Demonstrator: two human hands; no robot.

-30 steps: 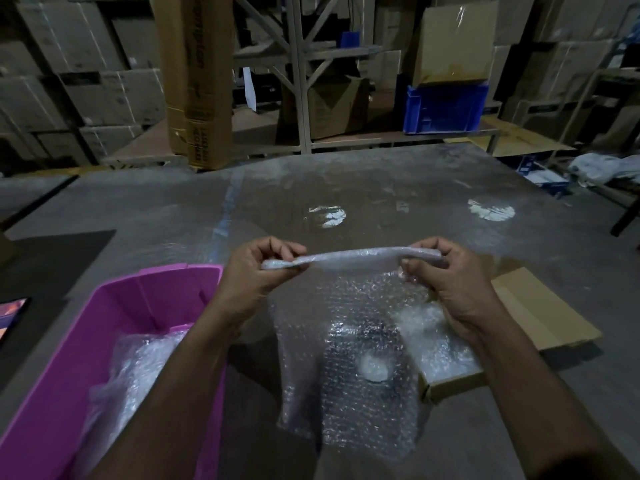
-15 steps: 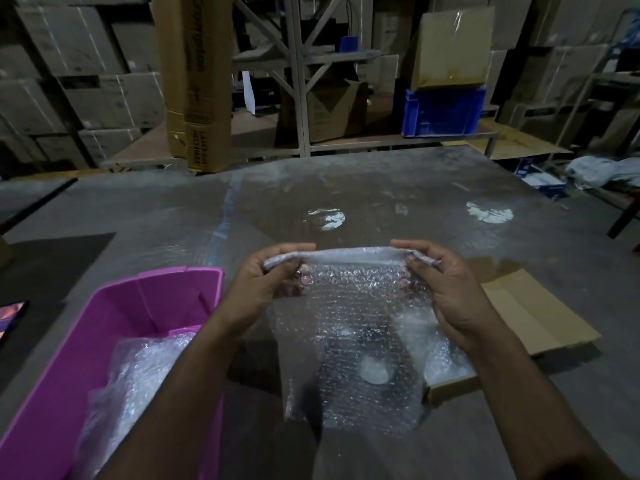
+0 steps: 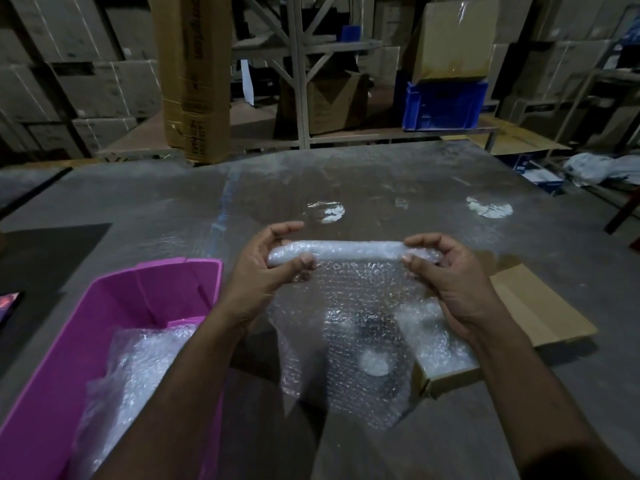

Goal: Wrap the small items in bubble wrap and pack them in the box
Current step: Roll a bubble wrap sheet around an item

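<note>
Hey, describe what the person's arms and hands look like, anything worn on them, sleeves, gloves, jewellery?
Both forearms are bare as far as the frame shows: no sleeves, no gloves. The left hand and right hand carry no visible rings, and neither wrist shows a watch or band. Fingernails look short and unpainted. The light is dim, so finer marks cannot be told.

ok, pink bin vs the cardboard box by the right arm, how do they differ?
The pink bin is plastic, deep and holds loose bubble wrap; the cardboard box is brown, shallow and holds a wrapped bundle at its near end. The bin lies left of the arms, the box right. Both rest on the table.
</note>
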